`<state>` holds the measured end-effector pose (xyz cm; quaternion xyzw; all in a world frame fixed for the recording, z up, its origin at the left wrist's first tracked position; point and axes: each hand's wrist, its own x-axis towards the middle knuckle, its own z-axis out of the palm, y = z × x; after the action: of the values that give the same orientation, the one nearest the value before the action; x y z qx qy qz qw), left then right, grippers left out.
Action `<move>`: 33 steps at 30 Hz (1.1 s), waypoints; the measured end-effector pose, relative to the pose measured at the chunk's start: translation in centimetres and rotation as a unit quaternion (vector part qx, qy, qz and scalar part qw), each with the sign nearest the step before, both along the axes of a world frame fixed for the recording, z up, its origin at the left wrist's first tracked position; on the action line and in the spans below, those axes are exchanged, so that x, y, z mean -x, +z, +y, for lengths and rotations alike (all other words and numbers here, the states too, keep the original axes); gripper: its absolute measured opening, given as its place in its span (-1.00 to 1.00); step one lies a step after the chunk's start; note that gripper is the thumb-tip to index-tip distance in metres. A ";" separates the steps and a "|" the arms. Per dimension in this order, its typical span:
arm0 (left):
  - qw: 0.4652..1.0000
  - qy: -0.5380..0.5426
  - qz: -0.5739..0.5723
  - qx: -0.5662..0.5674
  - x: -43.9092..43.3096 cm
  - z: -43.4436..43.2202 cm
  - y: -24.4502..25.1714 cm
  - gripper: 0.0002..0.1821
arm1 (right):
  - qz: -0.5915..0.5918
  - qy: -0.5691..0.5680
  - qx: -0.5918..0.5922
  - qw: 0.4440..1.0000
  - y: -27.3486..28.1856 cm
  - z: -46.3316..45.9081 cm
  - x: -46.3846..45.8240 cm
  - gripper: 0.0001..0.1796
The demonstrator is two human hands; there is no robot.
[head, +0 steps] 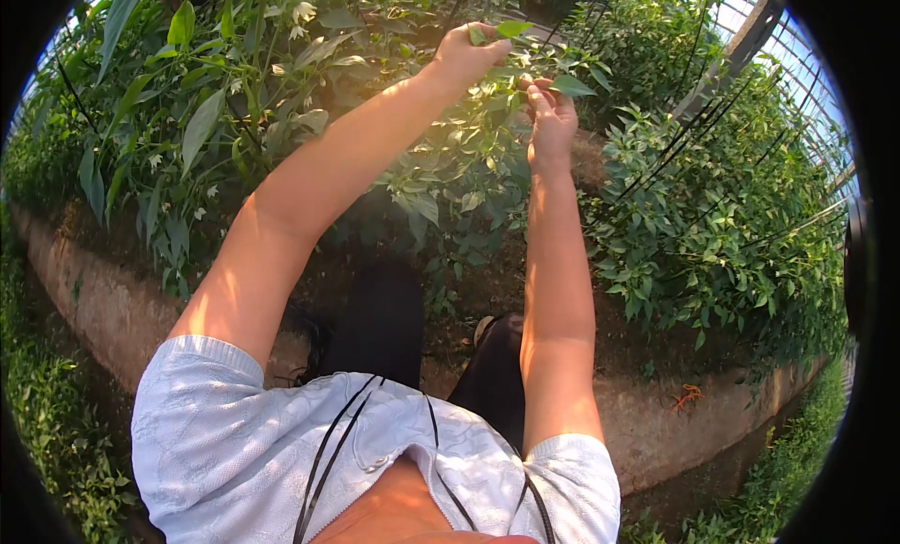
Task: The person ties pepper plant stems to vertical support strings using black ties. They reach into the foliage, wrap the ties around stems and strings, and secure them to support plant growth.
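Note:
Both arms reach forward into leafy pepper plants (pixel 450 150) with small white flowers. Near the top of the view, my left hand (pixel 472 50) is closed around green leaves (pixel 513 29), whose tips stick out past the fingers. Lower and to the right, my right hand (pixel 550 115) has its thumb and fingers pinched together at the foliage, with a broad green leaf (pixel 573 86) showing beside the fingertips. Whether it grips that leaf or a stem behind it cannot be told. A tall plant with white flowers (pixel 304 11) rises left of my left arm.
Dense pepper plants (pixel 703 249) grow at the right among dark strings (pixel 675 147) and a slanted post (pixel 731 59). A low concrete edge (pixel 675 431) curves across both sides, with an orange string tangle (pixel 685 398) on it. Lower greenery (pixel 63 431) lies beyond it.

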<state>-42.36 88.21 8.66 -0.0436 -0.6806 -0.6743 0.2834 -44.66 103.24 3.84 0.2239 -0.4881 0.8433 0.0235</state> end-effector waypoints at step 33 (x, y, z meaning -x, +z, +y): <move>0.899 0.068 0.063 0.427 -0.6 3.1 7.6 -0.52 | -0.203 -0.034 0.115 0.972 0.8 -3.4 -2.4 -0.90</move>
<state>-41.80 91.32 16.29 -0.1569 -0.8852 -0.2939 0.3248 -42.28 99.86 4.65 0.0269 -0.3894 0.9204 -0.0220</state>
